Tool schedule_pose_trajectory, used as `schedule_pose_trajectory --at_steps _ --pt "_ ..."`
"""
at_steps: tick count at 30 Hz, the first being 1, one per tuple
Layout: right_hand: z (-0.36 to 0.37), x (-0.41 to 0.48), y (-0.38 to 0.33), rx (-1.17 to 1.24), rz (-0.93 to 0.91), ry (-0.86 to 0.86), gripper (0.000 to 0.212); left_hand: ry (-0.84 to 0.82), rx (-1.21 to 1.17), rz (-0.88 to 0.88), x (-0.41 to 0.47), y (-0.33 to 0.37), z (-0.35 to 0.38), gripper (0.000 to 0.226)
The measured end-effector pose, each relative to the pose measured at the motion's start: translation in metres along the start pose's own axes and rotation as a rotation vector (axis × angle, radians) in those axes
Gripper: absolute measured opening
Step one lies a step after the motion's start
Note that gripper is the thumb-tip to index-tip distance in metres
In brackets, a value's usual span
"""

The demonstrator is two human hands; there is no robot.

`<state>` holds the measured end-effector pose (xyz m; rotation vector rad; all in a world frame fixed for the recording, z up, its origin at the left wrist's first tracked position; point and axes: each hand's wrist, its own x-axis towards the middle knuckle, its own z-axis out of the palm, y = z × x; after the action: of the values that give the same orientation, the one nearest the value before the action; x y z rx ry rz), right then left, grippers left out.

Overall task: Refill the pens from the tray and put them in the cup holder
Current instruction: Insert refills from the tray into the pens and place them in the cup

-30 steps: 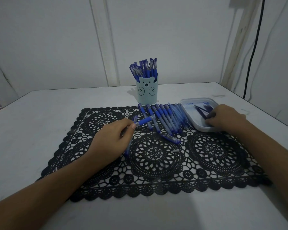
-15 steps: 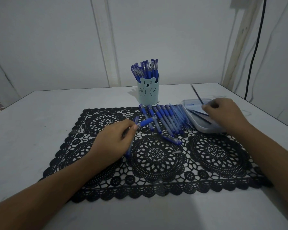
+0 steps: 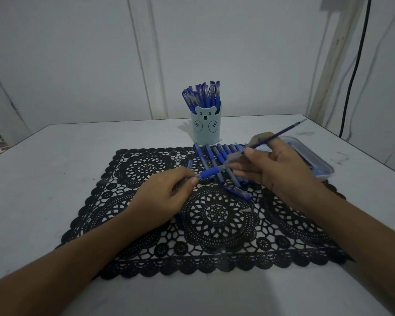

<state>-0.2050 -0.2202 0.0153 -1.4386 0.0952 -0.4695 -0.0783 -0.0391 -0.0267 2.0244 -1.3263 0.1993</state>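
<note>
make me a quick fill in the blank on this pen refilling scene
1. The right hand pinches a thin ink ____.
2. The left hand holds a pen with a ____ grip.
3. The cup has a ____ face.
4. Loose pens lie on a black lace ____.
Missing: refill; blue; bear; mat.

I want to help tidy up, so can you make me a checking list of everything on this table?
Surface: white table with a black lace mat on it.
Job's things: cup full of pens; row of pens on the mat; tray at right, contents unclear.
Clutter: loose pen apart from the row.
Hands: left hand grips a pen; right hand pinches a refill, lined up with it.
Cables: black cable hangs down at right.
Surroundings: white panelled wall.
</note>
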Motion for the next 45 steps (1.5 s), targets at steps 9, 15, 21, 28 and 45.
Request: schedule_pose_trajectory --at_steps 9,15,21,28,45 --pt "0.005 -0.002 0.004 0.152 0.078 -0.028 0.007 0.028 -0.056 0.001 0.001 0.000 0.000 0.016" --pt "0.005 -0.003 0.007 0.219 0.090 -0.028 0.004 0.040 -0.075 0.041 0.000 0.003 -0.002 0.016" --pt "0.002 -0.004 0.006 0.162 0.091 -0.076 0.004 0.013 -0.055 0.043 0.000 0.002 -0.002 0.011" --pt "-0.001 -0.003 0.004 -0.603 -0.015 -0.076 0.021 0.041 -0.073 0.017 0.000 0.003 -0.002 0.013" --pt "-0.004 -0.008 0.002 -1.463 -0.052 -0.486 0.017 0.144 -0.249 -0.181 0.007 0.003 -0.005 0.023"
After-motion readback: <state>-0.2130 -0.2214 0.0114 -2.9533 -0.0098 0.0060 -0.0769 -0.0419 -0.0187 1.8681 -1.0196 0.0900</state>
